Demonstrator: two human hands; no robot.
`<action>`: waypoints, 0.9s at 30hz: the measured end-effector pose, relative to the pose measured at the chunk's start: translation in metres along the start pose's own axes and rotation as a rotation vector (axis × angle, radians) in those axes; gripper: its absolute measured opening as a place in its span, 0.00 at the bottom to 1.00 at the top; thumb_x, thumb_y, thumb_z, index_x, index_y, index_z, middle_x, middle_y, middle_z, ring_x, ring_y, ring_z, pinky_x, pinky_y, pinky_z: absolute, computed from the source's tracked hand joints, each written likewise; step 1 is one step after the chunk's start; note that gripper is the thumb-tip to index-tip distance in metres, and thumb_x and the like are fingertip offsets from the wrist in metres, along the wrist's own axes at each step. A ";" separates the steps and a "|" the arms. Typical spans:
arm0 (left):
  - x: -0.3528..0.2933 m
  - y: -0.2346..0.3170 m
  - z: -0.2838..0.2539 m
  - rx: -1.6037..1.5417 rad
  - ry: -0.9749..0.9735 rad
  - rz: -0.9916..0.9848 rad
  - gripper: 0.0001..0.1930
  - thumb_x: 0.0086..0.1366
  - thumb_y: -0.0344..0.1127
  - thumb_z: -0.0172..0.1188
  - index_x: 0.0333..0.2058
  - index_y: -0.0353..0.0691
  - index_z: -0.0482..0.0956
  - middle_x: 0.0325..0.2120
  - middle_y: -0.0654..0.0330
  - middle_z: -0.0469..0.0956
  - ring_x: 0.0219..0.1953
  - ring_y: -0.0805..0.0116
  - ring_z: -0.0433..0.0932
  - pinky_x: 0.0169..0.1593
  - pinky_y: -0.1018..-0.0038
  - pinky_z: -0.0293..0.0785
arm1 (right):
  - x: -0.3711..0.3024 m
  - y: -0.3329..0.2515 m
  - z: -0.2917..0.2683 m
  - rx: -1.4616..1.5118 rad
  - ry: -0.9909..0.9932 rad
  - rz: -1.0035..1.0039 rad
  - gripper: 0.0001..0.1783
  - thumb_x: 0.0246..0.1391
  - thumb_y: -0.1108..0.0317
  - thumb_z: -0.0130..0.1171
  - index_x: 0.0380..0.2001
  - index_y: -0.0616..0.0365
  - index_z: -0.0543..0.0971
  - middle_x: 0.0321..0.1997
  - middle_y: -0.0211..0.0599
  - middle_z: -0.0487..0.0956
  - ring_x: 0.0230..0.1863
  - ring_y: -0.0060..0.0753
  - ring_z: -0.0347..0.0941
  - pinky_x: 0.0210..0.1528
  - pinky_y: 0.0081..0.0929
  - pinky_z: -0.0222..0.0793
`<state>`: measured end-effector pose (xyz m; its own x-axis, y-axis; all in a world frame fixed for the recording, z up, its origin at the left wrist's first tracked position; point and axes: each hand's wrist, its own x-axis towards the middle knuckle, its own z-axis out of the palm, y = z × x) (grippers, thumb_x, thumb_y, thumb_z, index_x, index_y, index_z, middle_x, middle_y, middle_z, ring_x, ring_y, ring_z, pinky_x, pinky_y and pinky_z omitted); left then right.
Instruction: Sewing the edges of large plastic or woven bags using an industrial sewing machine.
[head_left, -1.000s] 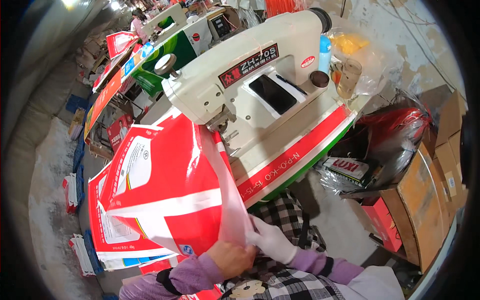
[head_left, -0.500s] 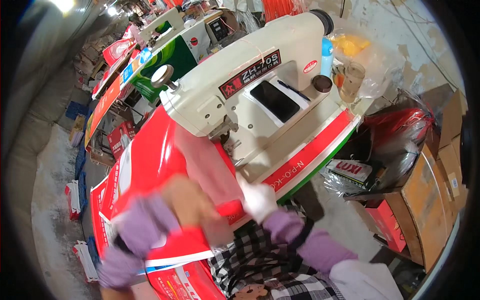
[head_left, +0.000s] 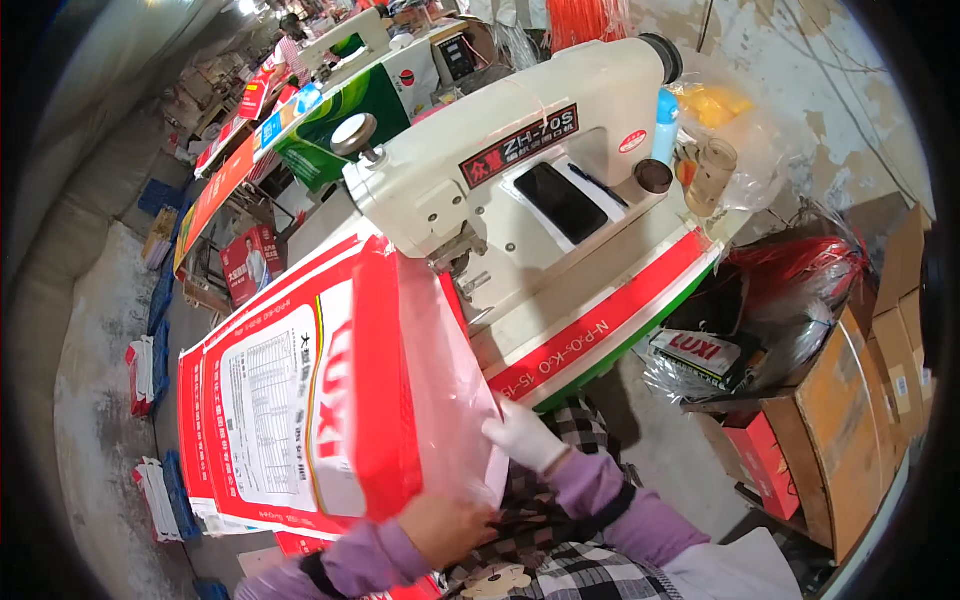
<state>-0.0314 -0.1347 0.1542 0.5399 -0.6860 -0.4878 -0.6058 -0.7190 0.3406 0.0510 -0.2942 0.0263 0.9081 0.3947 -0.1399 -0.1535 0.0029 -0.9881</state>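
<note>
Right hand (head_left: 525, 437) pinches the bag (head_left: 385, 430) edge; left hand (head_left: 447, 528) blurs, its hold I cannot tell.
Likely positioning at the sewing machine (head_left: 425, 205); next, I judge, calls for level edges.

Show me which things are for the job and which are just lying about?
Seem part of the job:
- glossy red-and-white printed bag
- cream-coloured metal sewing machine

Seem just lying about:
- flat black rectangular phone
- slim black pen
- tall pale-blue bottle
</note>
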 end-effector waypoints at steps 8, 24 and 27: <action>-0.001 -0.002 0.025 -1.278 0.467 -0.451 0.37 0.58 0.29 0.66 0.60 0.39 0.51 0.32 0.59 0.75 0.34 0.73 0.74 0.29 0.80 0.71 | 0.007 -0.036 -0.018 0.255 0.043 0.229 0.27 0.63 0.59 0.50 0.57 0.69 0.64 0.37 0.35 0.77 0.36 0.26 0.72 0.42 0.27 0.69; 0.050 0.023 -0.002 0.166 0.176 0.021 0.06 0.56 0.37 0.56 0.27 0.41 0.75 0.22 0.57 0.78 0.26 0.58 0.80 0.28 0.66 0.76 | -0.111 -0.005 0.019 0.307 0.010 0.074 0.20 0.59 0.72 0.44 0.55 0.59 0.69 0.46 0.41 0.77 0.40 0.38 0.76 0.42 0.31 0.73; 0.030 0.027 0.005 0.090 0.172 -0.069 0.07 0.56 0.37 0.57 0.28 0.41 0.73 0.20 0.61 0.75 0.24 0.60 0.79 0.27 0.68 0.75 | -0.106 0.001 -0.007 -0.465 -0.052 -0.247 0.20 0.61 0.65 0.45 0.55 0.57 0.69 0.41 0.55 0.77 0.36 0.58 0.76 0.38 0.44 0.74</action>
<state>-0.0343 -0.1745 0.1447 0.6691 -0.6499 -0.3605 -0.6095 -0.7574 0.2341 -0.0431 -0.3428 0.0396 0.8729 0.4791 0.0920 0.2623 -0.3019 -0.9165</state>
